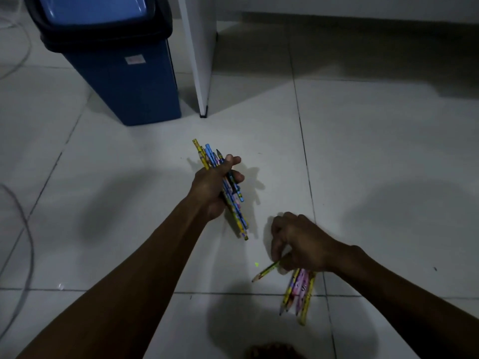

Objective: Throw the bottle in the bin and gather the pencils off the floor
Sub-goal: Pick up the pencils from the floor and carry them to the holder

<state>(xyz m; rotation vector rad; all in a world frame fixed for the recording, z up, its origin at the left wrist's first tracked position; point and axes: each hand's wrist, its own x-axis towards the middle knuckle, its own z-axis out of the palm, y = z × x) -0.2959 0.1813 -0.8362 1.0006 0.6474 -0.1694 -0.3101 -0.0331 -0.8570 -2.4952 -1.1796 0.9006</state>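
Pencils: one bunch [228, 193] clenched in left hand [210, 187], another [300, 288] gripped under right hand [298, 244] low by the floor [388, 151]. Bottle not in view; bin [124, 73] shut. Gathering step, prob. near done. Next: merge both bunches w/o dropping any.

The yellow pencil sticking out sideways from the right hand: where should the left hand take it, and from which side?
Judging by its pose, grip the yellow pencil along its exposed shaft, just behind the tip. It angles out down-left from the right hand, so that free end faces the left hand. Come from the left; the other end is buried under the right fingers. The left hand is already full, though.
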